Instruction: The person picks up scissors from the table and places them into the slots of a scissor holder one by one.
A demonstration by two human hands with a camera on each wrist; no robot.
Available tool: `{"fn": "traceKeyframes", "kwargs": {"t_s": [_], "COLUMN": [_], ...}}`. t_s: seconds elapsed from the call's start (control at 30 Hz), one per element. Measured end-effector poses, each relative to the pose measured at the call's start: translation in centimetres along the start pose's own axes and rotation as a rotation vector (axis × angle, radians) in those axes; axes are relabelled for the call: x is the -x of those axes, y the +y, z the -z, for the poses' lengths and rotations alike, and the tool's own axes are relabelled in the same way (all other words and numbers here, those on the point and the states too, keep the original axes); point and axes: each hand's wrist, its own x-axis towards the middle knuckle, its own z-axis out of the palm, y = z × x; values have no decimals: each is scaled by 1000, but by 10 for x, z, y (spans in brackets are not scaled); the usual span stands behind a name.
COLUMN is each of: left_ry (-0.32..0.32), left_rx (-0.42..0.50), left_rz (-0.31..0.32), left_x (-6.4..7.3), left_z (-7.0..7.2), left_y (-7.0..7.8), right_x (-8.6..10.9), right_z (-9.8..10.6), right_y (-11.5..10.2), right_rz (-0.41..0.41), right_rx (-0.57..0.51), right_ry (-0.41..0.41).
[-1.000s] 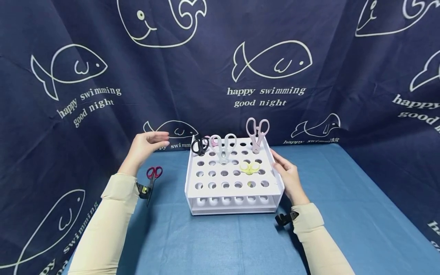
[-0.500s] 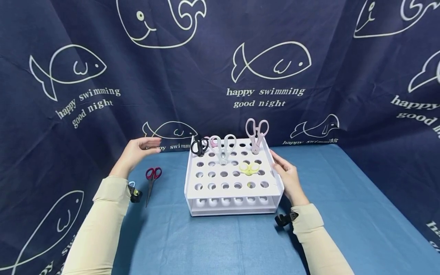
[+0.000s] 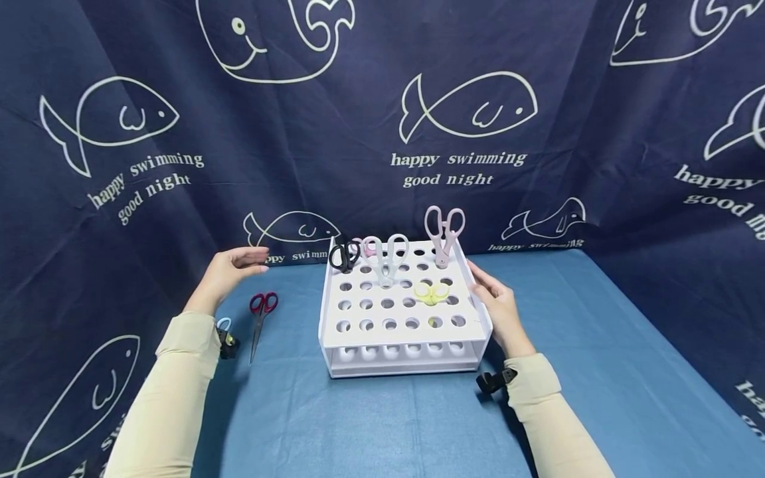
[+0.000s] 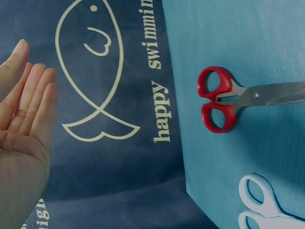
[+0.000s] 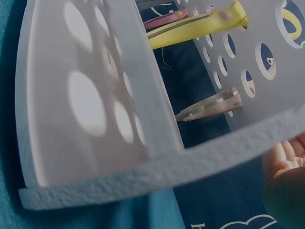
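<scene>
Two pairs of scissors lie loose on the blue cloth (image 3: 358, 425), left of the white rack (image 3: 403, 338): red-handled scissors (image 3: 259, 317), and light-blue-handled scissors (image 4: 270, 206) nearer the left sleeve. Left hand (image 3: 224, 273): raised beyond both pairs, fingers extended, thumb apart, holding nothing. Right hand (image 3: 499, 309): against the rack's right side; whether its fingers clamp the panel cannot be told. Recommended handling, if a loose pair is lifted: pinch the joined handles near the pivot, keep the blades together, point them down and align them with a free hole. Brace the rack throughout.

Obstructions: the black wrist camera (image 3: 228, 346) partly masks the light-blue pair in the head view. Occupied holes carry black scissors (image 3: 344, 263), pink scissors (image 3: 371, 249), pale scissors (image 3: 390, 269), mauve scissors (image 3: 442, 255) and yellow scissors (image 3: 431, 297). The pale loops partly cover the pink ones; approach that corner carefully.
</scene>
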Motion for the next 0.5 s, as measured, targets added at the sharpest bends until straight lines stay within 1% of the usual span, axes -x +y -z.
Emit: {"fn": "traceKeyframes", "kwargs": {"t_s": [0.17, 0.27, 0.5], "left_ry": [17, 34, 64], "left_rx": [2, 2, -23], "left_rz": [15, 22, 65], "left_x": [-3, -4, -3], "left_z": [-2, -4, -10], "left_y": [-10, -20, -45], "right_x": [0, -1, 0], "right_z": [0, 0, 0], "right_y": [-1, -2, 0], "right_rz": [-8, -18, -37], "right_rx": [8, 8, 11], "right_ry": [6, 7, 7]}}
